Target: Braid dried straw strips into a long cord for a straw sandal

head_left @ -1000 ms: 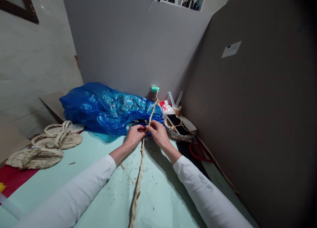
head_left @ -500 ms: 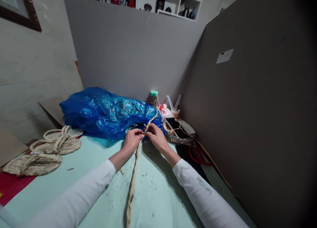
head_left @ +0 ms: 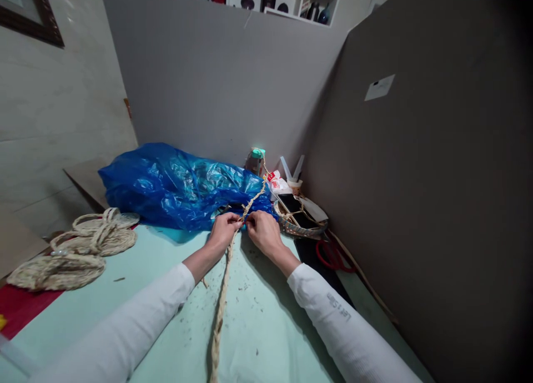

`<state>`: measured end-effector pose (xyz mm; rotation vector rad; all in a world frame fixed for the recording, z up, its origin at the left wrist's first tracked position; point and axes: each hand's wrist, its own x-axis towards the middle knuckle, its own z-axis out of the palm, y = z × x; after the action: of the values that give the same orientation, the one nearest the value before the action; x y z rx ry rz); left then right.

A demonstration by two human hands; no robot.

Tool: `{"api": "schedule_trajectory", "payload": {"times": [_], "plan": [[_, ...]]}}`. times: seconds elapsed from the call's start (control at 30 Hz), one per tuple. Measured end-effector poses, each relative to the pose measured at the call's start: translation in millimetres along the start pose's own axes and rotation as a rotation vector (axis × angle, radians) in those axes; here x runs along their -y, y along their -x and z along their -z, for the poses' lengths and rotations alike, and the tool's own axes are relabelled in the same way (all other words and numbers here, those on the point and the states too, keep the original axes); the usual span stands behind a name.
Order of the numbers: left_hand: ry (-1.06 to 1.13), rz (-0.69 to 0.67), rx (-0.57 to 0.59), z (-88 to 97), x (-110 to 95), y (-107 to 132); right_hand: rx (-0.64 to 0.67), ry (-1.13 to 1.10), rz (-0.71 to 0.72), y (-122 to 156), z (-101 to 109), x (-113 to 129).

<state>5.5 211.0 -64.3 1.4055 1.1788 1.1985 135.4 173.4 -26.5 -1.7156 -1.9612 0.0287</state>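
A pale braided straw cord [head_left: 222, 305] runs from the front edge of the table up between my hands and on to a bottle with a green cap [head_left: 259, 154], where its far end loops over. My left hand [head_left: 222, 233] is closed in a pinch on the cord, thumb and forefinger together. Beside it my right hand [head_left: 265, 234] is also pinched, its fingertips at the right side of the braid; the exact strand between them is hidden. Short loose straw ends stick out of the braid just above my fingers.
Behind my hands lies a blue plastic bag [head_left: 166, 189]. Coiled straw braids [head_left: 94, 241] rest at the left. On the right are a basket [head_left: 297, 227] with a phone [head_left: 297, 210] and red-handled scissors [head_left: 333, 255]. Grey panels [head_left: 233, 83] rise behind and right.
My right hand has turned slightly, knuckles more upward, and its fingertips sit a little farther right of the braid. My left hand keeps its pinch. The view has shifted slightly.
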Motion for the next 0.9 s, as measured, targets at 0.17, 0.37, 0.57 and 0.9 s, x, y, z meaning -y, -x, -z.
{"api": "schedule_trajectory", "payload": {"times": [0.17,0.37,0.57,0.9], "plan": [[-0.014,0.012,0.043,0.0,0.3,-1.2,-0.003,0.078,-0.007,-0.9,0.4,-1.4],[-0.068,0.011,-0.003,-0.6,0.2,-2.3,0.002,0.111,0.075,0.9,2.7,2.7],[-0.161,-0.009,-0.033,1.7,5.4,-4.0,0.017,0.076,0.102,1.4,-1.1,5.3],[-0.186,-0.084,-0.073,-2.0,-2.2,-1.3,-0.046,0.047,-0.019,-7.9,-3.7,-0.5]]}}
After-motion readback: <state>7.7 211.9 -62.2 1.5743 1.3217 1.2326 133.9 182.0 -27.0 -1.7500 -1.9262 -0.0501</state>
